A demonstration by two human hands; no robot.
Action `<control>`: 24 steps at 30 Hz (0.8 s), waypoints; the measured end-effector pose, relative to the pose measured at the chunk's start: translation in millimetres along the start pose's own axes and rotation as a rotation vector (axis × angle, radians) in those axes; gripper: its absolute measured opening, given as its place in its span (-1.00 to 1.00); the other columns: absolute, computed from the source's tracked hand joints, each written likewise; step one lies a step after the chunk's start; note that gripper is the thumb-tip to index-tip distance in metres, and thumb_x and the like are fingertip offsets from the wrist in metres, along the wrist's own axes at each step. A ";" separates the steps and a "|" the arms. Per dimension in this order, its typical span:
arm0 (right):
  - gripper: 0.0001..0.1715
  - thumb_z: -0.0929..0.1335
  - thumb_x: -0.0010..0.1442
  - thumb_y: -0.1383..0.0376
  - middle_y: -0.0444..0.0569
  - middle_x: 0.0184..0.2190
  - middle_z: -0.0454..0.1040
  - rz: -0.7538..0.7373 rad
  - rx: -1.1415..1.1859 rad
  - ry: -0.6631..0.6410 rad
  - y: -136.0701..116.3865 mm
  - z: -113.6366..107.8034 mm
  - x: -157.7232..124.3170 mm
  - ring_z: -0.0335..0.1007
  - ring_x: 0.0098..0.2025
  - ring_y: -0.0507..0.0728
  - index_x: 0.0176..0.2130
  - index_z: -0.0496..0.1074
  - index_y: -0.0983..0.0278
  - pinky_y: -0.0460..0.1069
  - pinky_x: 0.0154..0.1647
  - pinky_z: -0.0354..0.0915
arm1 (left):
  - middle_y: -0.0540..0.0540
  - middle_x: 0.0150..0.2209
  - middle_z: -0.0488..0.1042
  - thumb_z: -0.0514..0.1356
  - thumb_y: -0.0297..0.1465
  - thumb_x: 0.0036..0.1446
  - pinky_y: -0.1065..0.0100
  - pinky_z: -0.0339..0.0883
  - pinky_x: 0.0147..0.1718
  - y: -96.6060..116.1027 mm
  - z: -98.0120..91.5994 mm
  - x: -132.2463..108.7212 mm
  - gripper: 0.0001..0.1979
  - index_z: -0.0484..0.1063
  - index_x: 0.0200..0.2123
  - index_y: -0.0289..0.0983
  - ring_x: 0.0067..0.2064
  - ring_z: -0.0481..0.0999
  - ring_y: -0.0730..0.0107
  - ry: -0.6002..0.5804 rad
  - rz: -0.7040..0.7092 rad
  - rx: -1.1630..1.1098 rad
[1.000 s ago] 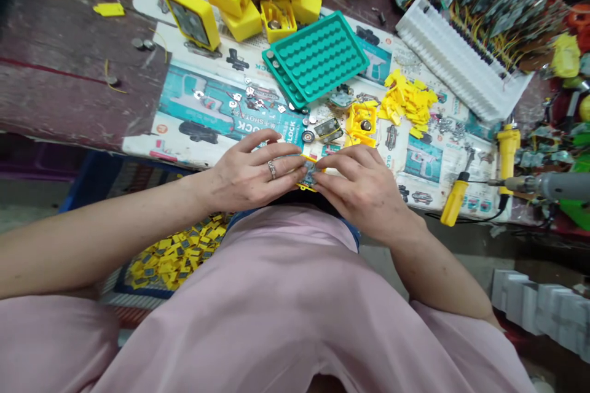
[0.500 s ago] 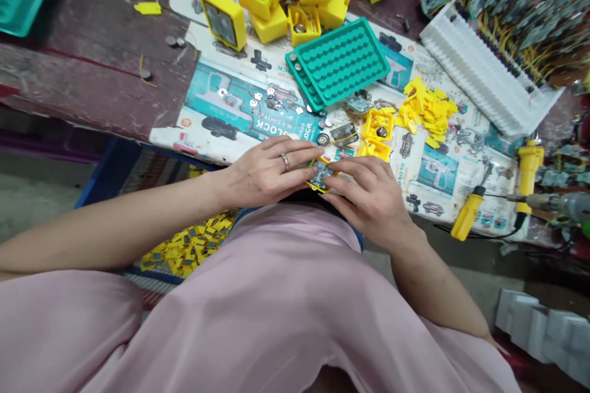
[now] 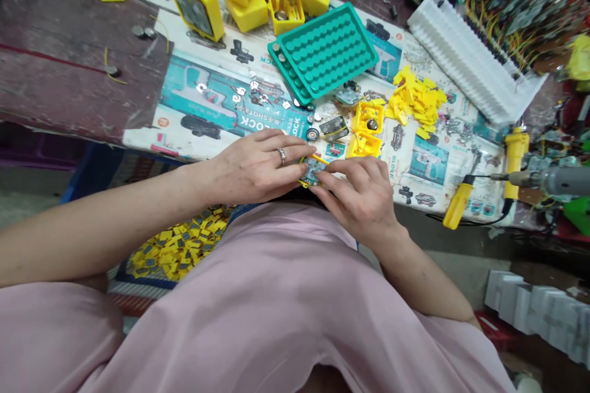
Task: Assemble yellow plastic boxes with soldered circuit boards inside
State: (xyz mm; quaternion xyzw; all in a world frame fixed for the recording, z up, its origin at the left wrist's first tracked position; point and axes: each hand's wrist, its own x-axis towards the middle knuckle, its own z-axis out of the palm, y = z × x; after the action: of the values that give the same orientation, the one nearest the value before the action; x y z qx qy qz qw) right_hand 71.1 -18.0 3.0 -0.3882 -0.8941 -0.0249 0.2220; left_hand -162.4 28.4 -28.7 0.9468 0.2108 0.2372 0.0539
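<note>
A small yellow plastic case with a circuit board in it (image 3: 313, 171) sits between my hands at the table's front edge. My left hand (image 3: 258, 166), a ring on one finger, grips its left side. The fingers of my right hand (image 3: 362, 190) are bent, with thumb and fingertips pressed on the case's right side. Fingers hide part of the case. Just beyond lie an opened yellow housing (image 3: 369, 116) with a round metal cell in it, a dark rectangular part (image 3: 334, 128) and a small round part (image 3: 312, 134).
A green tray (image 3: 329, 52) lies behind my hands, with yellow housings (image 3: 196, 6) past it. To the right are yellow plastic pieces (image 3: 417, 101), a white rack (image 3: 474, 55) of wired boards, a screwdriver (image 3: 457, 206) and an electric screwdriver (image 3: 553, 180). Below is a crate of yellow parts (image 3: 177, 249).
The view has shifted, so the table's things sit a little further left and up. My right fingers have drawn back slightly, showing more of the board. Both hands stay on the case.
</note>
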 end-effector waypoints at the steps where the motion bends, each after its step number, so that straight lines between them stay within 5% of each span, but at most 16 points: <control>1: -0.86 0.40 0.29 0.24 -0.03 -0.23 0.58 -0.004 0.003 0.000 -0.2 0.4 0.1 0.36 -0.17 0.11 -0.17 0.51 0.24 0.05 -0.09 0.19 | -0.17 0.08 0.57 0.19 -0.37 0.27 0.21 0.47 0.01 -0.6 0.0 0.2 -0.85 0.51 -0.13 -0.25 0.09 0.56 0.22 0.000 0.006 -0.019; 8: -0.89 0.41 0.27 0.28 -0.05 -0.20 0.59 -0.020 0.024 0.010 1.4 0.9 -2.0 0.33 -0.10 0.13 -0.17 0.53 0.23 0.06 -0.04 0.23 | -0.15 0.11 0.54 0.17 -0.35 0.29 0.21 0.45 0.02 0.0 -0.6 -0.9 -0.86 0.50 -0.15 -0.22 0.12 0.53 0.22 -0.023 -0.004 0.039; 13: -0.88 0.42 0.25 0.32 0.01 -0.15 0.59 0.005 0.066 0.020 -0.5 3.6 -3.2 0.35 -0.08 0.15 -0.16 0.53 0.25 0.07 -0.01 0.29 | -0.18 0.00 0.60 0.19 -0.35 0.28 0.21 0.50 -0.08 -0.9 -0.2 -0.6 -0.85 0.48 -0.13 -0.26 -0.01 0.59 0.21 0.072 0.096 0.162; 19: -0.94 0.41 0.26 0.35 -0.01 -0.26 0.56 0.100 0.250 0.044 0.3 9.0 -1.9 0.41 -0.19 0.09 -0.21 0.52 0.25 0.05 -0.10 0.34 | -0.19 -0.03 0.61 0.18 -0.38 0.29 0.26 0.50 -0.09 -1.2 0.9 -1.0 -0.83 0.43 -0.08 -0.28 -0.06 0.62 0.27 0.102 0.077 0.112; 24: -0.92 0.44 0.23 0.32 -0.05 -0.19 0.60 0.057 0.175 0.061 3.5 7.9 -1.7 0.41 -0.09 0.13 -0.20 0.51 0.21 0.08 0.01 0.34 | -0.20 0.01 0.59 0.19 -0.40 0.28 0.27 0.49 -0.09 -0.2 3.0 -3.5 -0.81 0.43 -0.04 -0.28 -0.04 0.61 0.30 0.116 0.081 0.100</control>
State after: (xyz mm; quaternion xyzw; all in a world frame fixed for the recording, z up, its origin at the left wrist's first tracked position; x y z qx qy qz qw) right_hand 71.5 -15.0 -5.2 -0.3917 -0.8743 0.0480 0.2828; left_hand -163.8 27.1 -32.9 0.9406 0.1868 0.2829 -0.0154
